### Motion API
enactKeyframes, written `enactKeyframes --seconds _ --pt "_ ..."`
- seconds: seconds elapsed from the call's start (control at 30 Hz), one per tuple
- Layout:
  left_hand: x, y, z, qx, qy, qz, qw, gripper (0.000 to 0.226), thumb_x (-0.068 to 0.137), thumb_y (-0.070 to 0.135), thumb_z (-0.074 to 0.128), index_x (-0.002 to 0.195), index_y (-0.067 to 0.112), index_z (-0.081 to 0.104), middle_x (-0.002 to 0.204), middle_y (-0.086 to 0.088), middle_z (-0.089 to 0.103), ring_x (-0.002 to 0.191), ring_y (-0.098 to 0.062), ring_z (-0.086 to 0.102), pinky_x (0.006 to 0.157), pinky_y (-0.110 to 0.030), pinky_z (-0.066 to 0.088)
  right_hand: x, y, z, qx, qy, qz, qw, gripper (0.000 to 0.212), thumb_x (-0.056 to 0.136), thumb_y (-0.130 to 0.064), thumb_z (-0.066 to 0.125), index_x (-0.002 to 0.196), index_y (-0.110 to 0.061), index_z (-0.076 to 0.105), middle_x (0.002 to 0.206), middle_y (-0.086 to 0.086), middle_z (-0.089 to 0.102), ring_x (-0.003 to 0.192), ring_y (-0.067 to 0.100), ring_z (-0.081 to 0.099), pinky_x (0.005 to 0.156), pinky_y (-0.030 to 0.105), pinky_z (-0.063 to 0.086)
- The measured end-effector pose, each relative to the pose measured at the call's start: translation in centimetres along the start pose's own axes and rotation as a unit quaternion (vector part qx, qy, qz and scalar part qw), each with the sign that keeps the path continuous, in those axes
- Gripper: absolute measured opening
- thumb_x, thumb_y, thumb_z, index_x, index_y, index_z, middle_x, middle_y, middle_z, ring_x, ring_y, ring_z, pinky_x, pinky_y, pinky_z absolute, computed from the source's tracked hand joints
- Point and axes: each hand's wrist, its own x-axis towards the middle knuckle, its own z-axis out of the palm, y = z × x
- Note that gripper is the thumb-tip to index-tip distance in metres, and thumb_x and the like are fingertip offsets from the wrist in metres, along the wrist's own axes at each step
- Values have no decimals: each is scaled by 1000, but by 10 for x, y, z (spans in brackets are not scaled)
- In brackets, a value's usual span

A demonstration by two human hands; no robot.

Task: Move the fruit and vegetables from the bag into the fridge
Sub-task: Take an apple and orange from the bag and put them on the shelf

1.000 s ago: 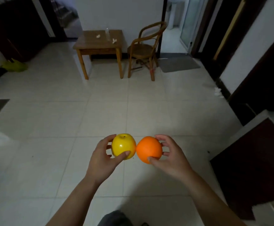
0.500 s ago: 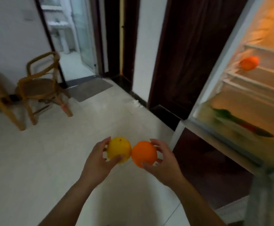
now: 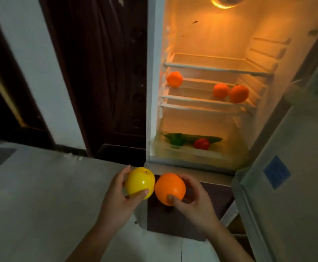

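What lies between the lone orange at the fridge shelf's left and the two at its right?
Nothing: the head view shows only bare shelf between the lone orange and the nearer right-hand orange.

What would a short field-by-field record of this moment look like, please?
left hand: holds yellow fruit
right hand: holds orange, beside the yellow fruit
fridge: open, lit inside
fridge door: swung out at right
mid shelves: lone orange fruit at left, pair of orange fruits at right
bottom drawer: green vegetables, red vegetable
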Motion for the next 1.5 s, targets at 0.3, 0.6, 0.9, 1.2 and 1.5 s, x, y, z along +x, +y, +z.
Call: enactKeyframes --seconds 0.3,0.6,0.9,1.2,1.5 --pt "164 27 75 -37 -40 36 998 67 54 59 69 116 42 49 120 15 51 105 -4 53 74 -20 46 154 32 -38 69 117 6 991 69 49 -49 75 114 -38 54 115 -17 56 101 -6 55 69 12 48" --pt "248 48 143 -153 -88 6 984 56 57 47 75 109 46 56 125 11 53 103 -1 56 65 -8 48 240 47 -89 145 207 21 967 72 37 -46 78 102 -21 59 102 3 65 84 7 64 68 28 56" --pt "307 75 171 -155 -181 -6 971 61 61 44 79 113 35 48 113 8 54 95 -5 57 65 -18 48 274 47 -109 177 295 29 939 68 33 -68 81 92 -36 69 97 -3 70 85 8 67 63 22 53" --pt "328 88 179 -52 -168 71 982 73 59 59 76 122 49 42 127 11 36 114 -11 44 84 -28 51 285 51 -125 47 288 -4 957 77 38 -70 79 108 -51 55 119 -2 55 108 14 57 80 43 55" --pt "366 113 164 60 -62 207 975 69 65 47 78 120 36 38 113 18 39 107 -6 46 81 -30 47 327 23 -142 43 326 -75 941 71 49 -42 87 111 -34 54 115 -14 57 103 6 58 82 30 53"
